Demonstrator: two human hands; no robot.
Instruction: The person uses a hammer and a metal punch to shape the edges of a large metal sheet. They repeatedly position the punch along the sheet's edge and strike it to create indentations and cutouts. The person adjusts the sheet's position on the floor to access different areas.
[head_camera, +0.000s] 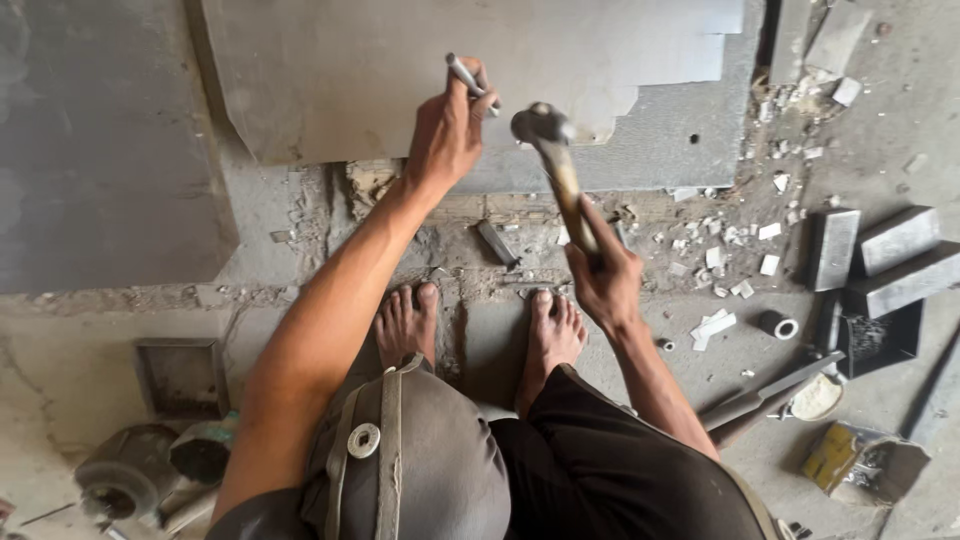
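My left hand (447, 133) grips a short metal chisel (470, 82) and holds it slanted against a pale grey stone slab (340, 70) lying on the floor. My right hand (603, 275) is closed around the wooden handle of a hammer (552, 150), whose steel head hovers just right of the chisel's top, a little apart from it. The slab's lower right edge is chipped into steps. My bare feet (480, 325) stand on the floor below the slab.
A darker slab (100, 150) lies at the left. Stone chips (720, 250) litter the floor at the right, beside several grey stone blocks (880, 255). A tape roll (777, 324), a metal bar (770, 390) and a grinder (130, 470) lie nearby.
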